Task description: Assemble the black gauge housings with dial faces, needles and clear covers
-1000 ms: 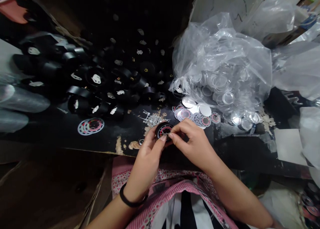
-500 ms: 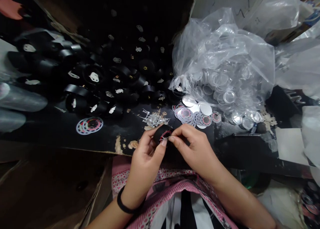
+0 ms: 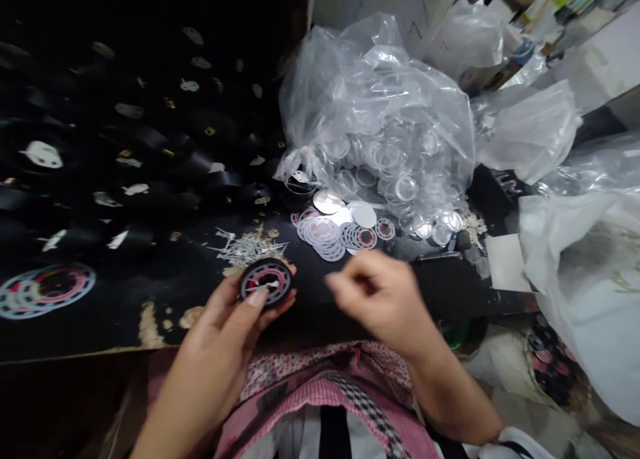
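My left hand (image 3: 235,312) is closed round a small round black gauge (image 3: 267,272), its face turned up. That face carries a grey and red printed dial and a white pointer, and my thumb presses at the lower edge. To the right, apart from the gauge, my right hand (image 3: 380,299) hangs over the bench with curled fingers. Motion blurs its fingertips, so anything between them cannot be made out. Just behind the gauge lies a heap of white pointers (image 3: 250,247). Printed dial discs (image 3: 325,232) and plain silvery discs (image 3: 364,214) are piled farther right.
A clear plastic bag (image 3: 380,79) spills round clear covers (image 3: 385,155) at the back. Black housings with white plates (image 3: 43,154) crowd the left. More dial discs (image 3: 50,289) overlap at the far left. A white card (image 3: 507,262) lies on the right.
My right hand has come away from the gauge and moved to its right. My left hand keeps holding the gauge, whose dial now faces up more fully. The view has swung to the right.
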The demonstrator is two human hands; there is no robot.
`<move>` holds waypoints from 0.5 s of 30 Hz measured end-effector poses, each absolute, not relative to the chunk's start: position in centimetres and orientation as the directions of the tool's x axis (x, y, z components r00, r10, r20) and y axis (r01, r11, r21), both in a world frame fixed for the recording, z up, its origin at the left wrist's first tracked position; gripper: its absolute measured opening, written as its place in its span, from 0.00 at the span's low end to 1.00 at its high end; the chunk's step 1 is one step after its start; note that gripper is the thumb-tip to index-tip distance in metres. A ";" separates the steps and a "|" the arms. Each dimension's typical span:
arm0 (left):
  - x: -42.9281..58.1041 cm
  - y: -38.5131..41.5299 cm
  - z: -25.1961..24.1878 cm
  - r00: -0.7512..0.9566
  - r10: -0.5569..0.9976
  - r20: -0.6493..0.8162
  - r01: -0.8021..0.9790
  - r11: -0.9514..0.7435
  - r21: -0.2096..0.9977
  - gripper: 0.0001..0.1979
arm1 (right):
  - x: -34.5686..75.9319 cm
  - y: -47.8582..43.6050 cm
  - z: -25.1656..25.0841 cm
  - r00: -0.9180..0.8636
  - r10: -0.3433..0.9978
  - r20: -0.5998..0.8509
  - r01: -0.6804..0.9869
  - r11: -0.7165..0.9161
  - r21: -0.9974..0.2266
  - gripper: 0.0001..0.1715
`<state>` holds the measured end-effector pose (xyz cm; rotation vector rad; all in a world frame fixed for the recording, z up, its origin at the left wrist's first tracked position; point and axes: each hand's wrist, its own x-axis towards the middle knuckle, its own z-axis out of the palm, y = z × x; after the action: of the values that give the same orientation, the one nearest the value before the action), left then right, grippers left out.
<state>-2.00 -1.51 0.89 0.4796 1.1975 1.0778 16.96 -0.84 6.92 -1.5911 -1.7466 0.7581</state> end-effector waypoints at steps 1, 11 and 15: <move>-1.8 -1.4 0.9 0.029 0.840 -0.542 -0.467 0.490 0.736 0.17 | 18.8 -1.3 7.2 0.120 0.969 0.216 0.657 0.085 -0.749 0.13; 2.4 -1.2 0.1 0.461 0.593 -0.660 -0.559 0.772 0.303 0.13 | 26.6 -0.7 1.6 0.608 0.767 0.206 0.333 -0.010 -0.943 0.05; 2.8 -1.1 -0.2 0.447 0.617 -0.647 -0.552 0.760 0.343 0.11 | 21.1 -0.4 3.3 0.382 0.905 0.188 0.013 0.198 -0.980 0.08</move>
<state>2.76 -1.09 -0.20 0.0859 0.8371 0.7250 21.14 -0.39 3.34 -1.2066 -0.9888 0.7926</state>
